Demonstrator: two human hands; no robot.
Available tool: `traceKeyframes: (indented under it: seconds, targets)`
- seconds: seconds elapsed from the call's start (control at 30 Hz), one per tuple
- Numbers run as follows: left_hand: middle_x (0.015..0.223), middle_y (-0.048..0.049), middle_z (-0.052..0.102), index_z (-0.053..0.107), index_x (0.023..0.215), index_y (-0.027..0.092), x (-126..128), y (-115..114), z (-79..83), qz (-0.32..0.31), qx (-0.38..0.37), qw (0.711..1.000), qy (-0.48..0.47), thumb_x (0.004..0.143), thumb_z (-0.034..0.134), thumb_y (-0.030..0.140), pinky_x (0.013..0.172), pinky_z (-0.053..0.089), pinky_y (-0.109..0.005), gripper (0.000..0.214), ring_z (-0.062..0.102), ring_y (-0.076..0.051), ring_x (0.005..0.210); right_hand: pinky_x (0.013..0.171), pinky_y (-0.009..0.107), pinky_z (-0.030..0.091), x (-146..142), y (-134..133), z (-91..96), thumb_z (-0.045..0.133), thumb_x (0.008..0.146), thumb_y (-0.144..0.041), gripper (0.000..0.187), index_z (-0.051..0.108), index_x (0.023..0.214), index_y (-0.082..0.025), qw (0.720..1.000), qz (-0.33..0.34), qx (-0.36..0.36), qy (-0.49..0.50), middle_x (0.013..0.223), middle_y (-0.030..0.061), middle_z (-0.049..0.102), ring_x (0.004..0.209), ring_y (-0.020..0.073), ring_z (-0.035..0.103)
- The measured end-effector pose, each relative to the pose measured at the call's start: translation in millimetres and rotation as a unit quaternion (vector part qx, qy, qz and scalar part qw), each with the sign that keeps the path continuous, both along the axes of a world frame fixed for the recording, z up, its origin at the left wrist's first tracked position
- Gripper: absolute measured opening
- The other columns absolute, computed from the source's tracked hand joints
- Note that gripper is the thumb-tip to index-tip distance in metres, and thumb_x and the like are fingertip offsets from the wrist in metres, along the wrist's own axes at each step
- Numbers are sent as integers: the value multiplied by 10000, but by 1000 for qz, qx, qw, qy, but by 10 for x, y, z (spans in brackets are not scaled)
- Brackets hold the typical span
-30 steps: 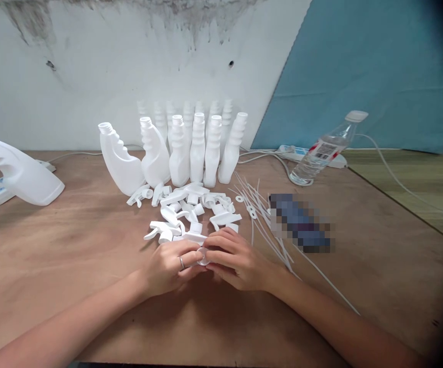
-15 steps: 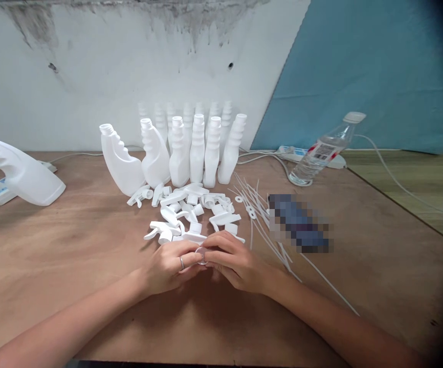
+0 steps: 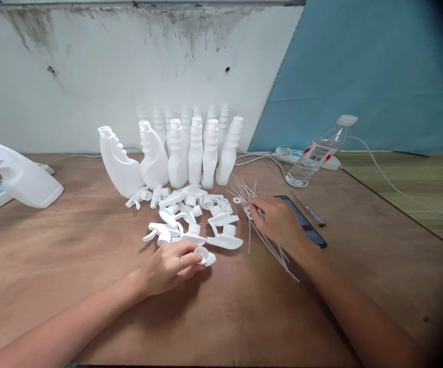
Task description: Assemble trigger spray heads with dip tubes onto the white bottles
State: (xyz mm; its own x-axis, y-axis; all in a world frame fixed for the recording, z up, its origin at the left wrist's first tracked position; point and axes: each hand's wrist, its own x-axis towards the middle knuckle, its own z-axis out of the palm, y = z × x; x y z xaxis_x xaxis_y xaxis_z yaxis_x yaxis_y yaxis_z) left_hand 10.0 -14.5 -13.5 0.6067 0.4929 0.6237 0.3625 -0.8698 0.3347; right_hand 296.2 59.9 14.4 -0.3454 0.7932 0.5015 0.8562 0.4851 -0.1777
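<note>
My left hand (image 3: 171, 266), with a ring on one finger, is closed on a white spray trigger head (image 3: 205, 256) and holds it just above the wooden table (image 3: 71, 255). My right hand (image 3: 277, 220) reaches to the right and its fingertips pinch at the bundle of thin white dip tubes (image 3: 260, 230). A pile of loose white trigger heads (image 3: 191, 214) lies between my hands and a row of several white plastic bottles (image 3: 191, 151) standing at the back.
A dark phone (image 3: 308, 230) and a pen (image 3: 309, 209) lie just beyond my right hand. A clear water bottle (image 3: 315, 153) lies tilted near a power strip (image 3: 294, 153) and cables. One white bottle (image 3: 18, 174) lies at the far left.
My right hand has left the trigger head and moved right and back onto the dip tubes. My left hand keeps the trigger head in the same place.
</note>
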Motion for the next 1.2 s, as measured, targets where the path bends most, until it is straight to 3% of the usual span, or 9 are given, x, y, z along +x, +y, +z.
traceKeyframes:
  seconds: [0.1, 0.27, 0.5, 0.73, 0.83, 0.93, 1.07, 1.13, 1.2]
  targets:
    - [926, -82, 646, 561, 991, 152, -4, -12, 17, -9, -9, 1000, -2, 912, 552, 140, 689, 515, -225, 81, 631, -143, 802, 643, 302, 407, 177, 135, -29, 507, 856, -187, 187, 675, 778, -163, 981, -133, -107, -91, 812, 95, 713, 736, 233, 649]
    - [926, -84, 648, 548, 973, 156, -17, -9, -37, -13, -24, 1000, -14, 900, 565, 130, 685, 513, -227, 79, 632, -144, 802, 604, 271, 375, 221, 168, -61, 548, 840, -256, 158, 665, 783, -167, 952, -190, -210, -112, 822, 95, 726, 767, 226, 665]
    - [855, -69, 664, 560, 1027, 161, -10, 0, -58, 4, -20, 999, -26, 870, 607, 170, 665, 516, -227, 163, 647, -153, 768, 572, 292, 351, 180, 157, 1, 533, 843, -268, 198, 689, 767, -174, 949, -236, -186, -90, 799, 109, 731, 752, 254, 671]
    - [858, -89, 661, 560, 954, 144, -6, 18, -24, -12, 7, 1000, -27, 856, 613, 145, 611, 500, -233, 111, 633, -157, 716, 611, 301, 383, 221, 167, -5, 524, 830, -271, 183, 668, 770, -174, 967, -224, -122, 30, 771, 87, 708, 707, 232, 633]
    - [872, -86, 663, 542, 978, 148, -13, 9, -47, -6, 3, 1000, -24, 855, 613, 146, 643, 517, -245, 142, 637, -163, 742, 610, 303, 381, 220, 152, 37, 541, 816, -285, 176, 644, 728, -173, 962, -218, -103, 131, 697, 66, 654, 652, 200, 579]
    - [863, -72, 657, 525, 1007, 156, -7, -7, -79, 14, -15, 999, -35, 850, 624, 172, 656, 525, -245, 187, 643, -163, 764, 505, 270, 342, 183, 135, 78, 588, 786, -378, 211, 631, 728, -179, 910, -162, -158, 346, 578, 2, 517, 514, 134, 453]
    - [917, -79, 654, 519, 1078, 155, 16, -15, -86, 14, -43, 998, -37, 827, 619, 152, 703, 535, -262, 270, 645, -173, 824, 390, 205, 190, 57, 81, 102, 722, 684, -467, 312, 606, 719, -180, 770, -17, -285, 570, 551, -62, 365, 419, 58, 279]
    - [949, -88, 652, 525, 1085, 157, 29, -11, -75, 0, -46, 998, -33, 813, 603, 112, 750, 540, -279, 287, 643, -185, 883, 382, 195, 198, -31, 25, 111, 749, 690, -440, 302, 603, 714, -176, 749, 27, -292, 595, 593, -41, 438, 426, 50, 320]
    - [960, -95, 651, 532, 1083, 157, 42, -6, -68, -3, -44, 998, -39, 802, 600, 101, 754, 542, -281, 295, 642, -191, 895, 382, 190, 242, -131, -58, 123, 729, 746, -403, 260, 607, 723, -175, 751, 63, -284, 593, 642, -14, 526, 446, 58, 392]
